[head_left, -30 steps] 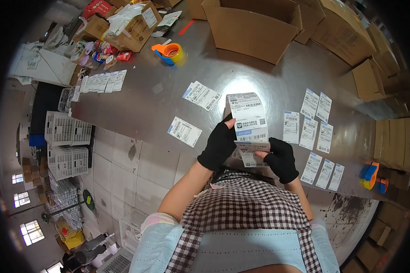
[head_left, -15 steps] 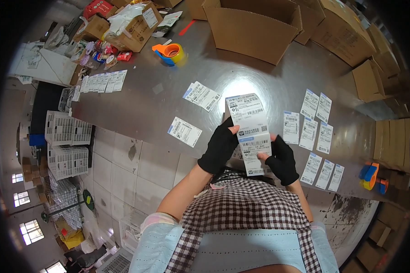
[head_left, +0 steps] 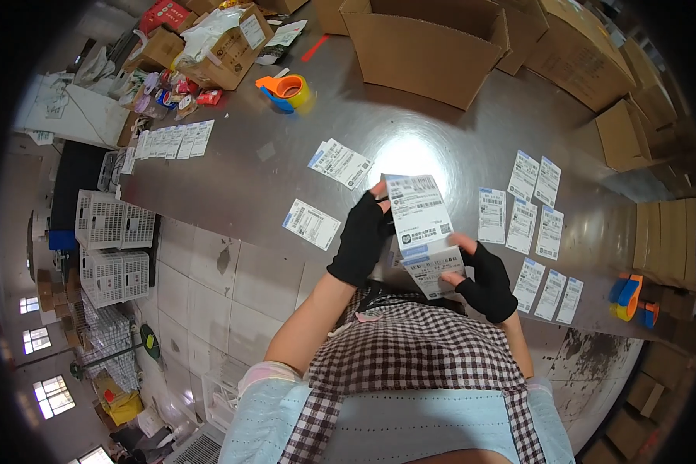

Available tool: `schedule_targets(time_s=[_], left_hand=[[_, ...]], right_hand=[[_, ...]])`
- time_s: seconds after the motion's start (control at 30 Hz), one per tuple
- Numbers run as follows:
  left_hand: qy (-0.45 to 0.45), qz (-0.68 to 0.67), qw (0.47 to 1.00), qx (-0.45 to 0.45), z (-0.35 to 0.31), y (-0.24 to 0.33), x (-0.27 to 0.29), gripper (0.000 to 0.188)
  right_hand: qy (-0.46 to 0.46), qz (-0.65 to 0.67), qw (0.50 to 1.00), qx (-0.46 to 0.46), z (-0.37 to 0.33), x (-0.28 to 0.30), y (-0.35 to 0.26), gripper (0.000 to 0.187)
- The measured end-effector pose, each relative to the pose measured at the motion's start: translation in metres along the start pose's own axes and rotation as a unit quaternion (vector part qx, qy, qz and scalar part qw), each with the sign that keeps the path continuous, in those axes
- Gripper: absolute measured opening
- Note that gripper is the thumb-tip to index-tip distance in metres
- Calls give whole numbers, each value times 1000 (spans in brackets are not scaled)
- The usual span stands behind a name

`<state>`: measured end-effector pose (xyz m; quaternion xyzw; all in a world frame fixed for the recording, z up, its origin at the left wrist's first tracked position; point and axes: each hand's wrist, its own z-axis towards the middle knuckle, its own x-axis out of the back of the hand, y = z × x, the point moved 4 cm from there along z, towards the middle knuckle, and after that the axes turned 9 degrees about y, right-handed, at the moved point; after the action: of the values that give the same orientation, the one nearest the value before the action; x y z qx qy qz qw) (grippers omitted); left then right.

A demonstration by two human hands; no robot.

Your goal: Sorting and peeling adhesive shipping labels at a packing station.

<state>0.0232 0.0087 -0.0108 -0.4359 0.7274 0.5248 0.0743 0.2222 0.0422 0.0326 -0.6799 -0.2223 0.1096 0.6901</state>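
Note:
A strip of white printed shipping labels (head_left: 419,216) hangs between my hands, bent across its lower part. My left hand (head_left: 359,241), in a black fingerless glove, is closed on the strip's upper left edge. At the lower right edge my right hand (head_left: 486,282), gloved alike, pinches the strip between thumb and fingers. Left of them lie a single label (head_left: 312,223) and a small overlapping pile of labels (head_left: 340,163). Several loose labels are laid out on the right, one of the nearest being a label (head_left: 492,216) beside my right hand.
The metal table (head_left: 232,178) carries an orange tape dispenser (head_left: 286,91) at the back and another tape dispenser (head_left: 628,298) at the right edge. An open cardboard box (head_left: 421,58) stands at the far side. A label row (head_left: 175,140) lies far left. White crates (head_left: 114,243) stand beyond the left edge.
My left hand has shifted up along the strip to its top left edge. The strip's top has dropped nearer me, and its lower part is bent more. My right hand has moved slightly right.

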Motion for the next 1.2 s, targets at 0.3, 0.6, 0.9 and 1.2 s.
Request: schedule_targets(time_s=[0.3, 0.6, 0.9, 1.2], left_hand=[[-325, 539, 649, -428, -39, 39, -65, 38], [-329, 555, 618, -450, -27, 44, -78, 11], [-257, 514, 620, -534, -25, 34, -87, 12], [-60, 525, 712, -463, 11, 59, -64, 27]], right_hand=[[-221, -243, 916, 229, 1, 8, -38, 26], [-195, -375, 883, 204, 0, 21, -49, 22], [-132, -413, 862, 261, -5, 14, -60, 27], [-71, -355, 861, 358, -12, 28, -87, 35]])
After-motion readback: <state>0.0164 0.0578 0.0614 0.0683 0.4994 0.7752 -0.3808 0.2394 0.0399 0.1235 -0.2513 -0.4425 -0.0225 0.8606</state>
